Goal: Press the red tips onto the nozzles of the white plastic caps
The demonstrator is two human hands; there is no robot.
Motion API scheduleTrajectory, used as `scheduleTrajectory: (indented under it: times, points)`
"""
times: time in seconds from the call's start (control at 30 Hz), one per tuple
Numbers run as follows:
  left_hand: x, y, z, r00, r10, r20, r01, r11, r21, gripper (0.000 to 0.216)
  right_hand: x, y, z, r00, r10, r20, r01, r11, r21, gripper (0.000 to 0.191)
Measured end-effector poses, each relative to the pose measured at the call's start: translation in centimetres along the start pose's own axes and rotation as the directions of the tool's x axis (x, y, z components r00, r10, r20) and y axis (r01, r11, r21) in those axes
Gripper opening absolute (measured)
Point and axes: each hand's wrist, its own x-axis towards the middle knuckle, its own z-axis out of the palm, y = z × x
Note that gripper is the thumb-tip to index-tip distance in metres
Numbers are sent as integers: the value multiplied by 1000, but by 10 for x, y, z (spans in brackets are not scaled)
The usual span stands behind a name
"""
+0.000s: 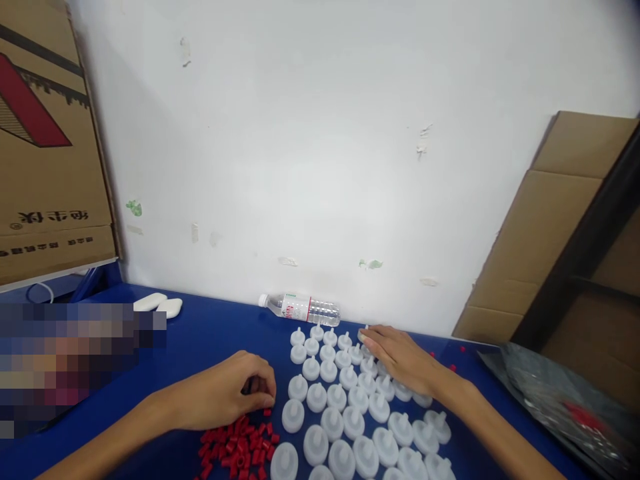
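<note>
Many white, round caps with pointed nozzles (317, 397) stand upright in loose rows on the blue table. At their far edge my right hand (395, 353) reaches over them, its thumb and fingertips closed at a white nozzle cap (367, 327); the palm hides several others. My left hand (245, 387) hovers just left of the rows with its fingers curled in and the thumb against them. What it holds, if anything, is hidden. Below it lies a pile of small red tubular pieces (240, 448).
A clear labelled bottle (305, 309) lies against the wall. Two white rounded objects (169, 307) rest at the left beside a blurred-out area. Grey plastic bags (560, 407) are at the right, with a few loose red pieces (453, 368) nearby. Cardboard (540, 220) leans behind them.
</note>
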Motion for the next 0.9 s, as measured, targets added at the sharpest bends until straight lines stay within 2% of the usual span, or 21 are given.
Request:
scheduleTrajectory:
  times: [0.17, 0.3, 0.57, 0.73, 0.8, 0.9]
  points:
    - [0, 1, -3, 1000, -4, 28, 4, 1000, 0, 17, 0, 4, 0, 999, -13, -46, 12, 1000, -13, 61]
    - [1, 0, 0, 1000, -1, 10, 1, 1000, 3, 12, 1, 2, -9, 991, -31, -127, 29, 999, -19, 53]
    - [6, -2, 2, 981, 23, -193, -26, 1000, -15, 23, -1, -25, -21, 931, -50, -361, 41, 999, -33, 31]
    - [9, 4, 8, 910, 104, -402, -133, 990, -44, 36, -6, -59, -18, 895, -234, -380, 219, 972, -83, 17]
    - [10, 7, 12, 887, 72, -456, -139, 983, -116, 34, -9, -75, -14, 871, -333, -362, 312, 943, -116, 15]
    - [10, 13, 18, 891, -22, -454, -138, 939, -316, 31, -14, -97, -8, 835, -439, -332, 412, 898, -152, 17]
